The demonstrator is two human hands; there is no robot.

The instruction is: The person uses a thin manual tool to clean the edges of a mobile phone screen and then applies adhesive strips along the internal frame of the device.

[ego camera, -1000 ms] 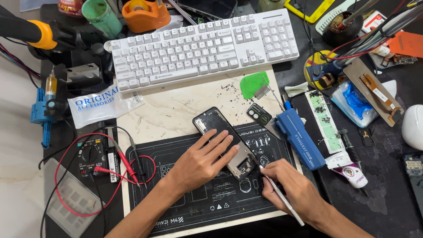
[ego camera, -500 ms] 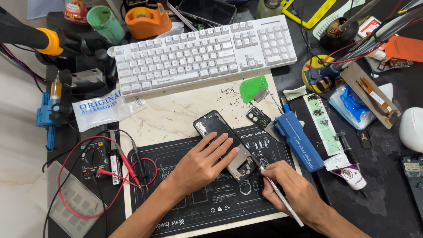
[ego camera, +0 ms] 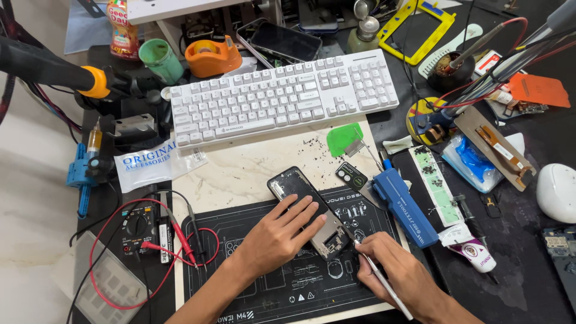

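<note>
The opened phone [ego camera: 309, 210] lies flat near the middle of the bench [ego camera: 528, 270], partly on a black work mat [ego camera: 240, 282] and partly on the pale board [ego camera: 252, 168] under it. Its long axis runs from about 10 o'clock to 4 o'clock, with the dark end at 10 and the exposed metal end at 4. There is one such phone under the hands.

In the head view, the left hand [ego camera: 279, 237] presses down on the phone with fingers spread flat, its grip open and nothing clasped. The right hand [ego camera: 399, 276] sits at 4 o'clock from the phone, its grip closed on one thin tool [ego camera: 384, 285] whose tip meets the phone's lower end.

At 12 o'clock lies one white keyboard [ego camera: 282, 99]. At 3 o'clock lies one blue box [ego camera: 405, 207].
</note>
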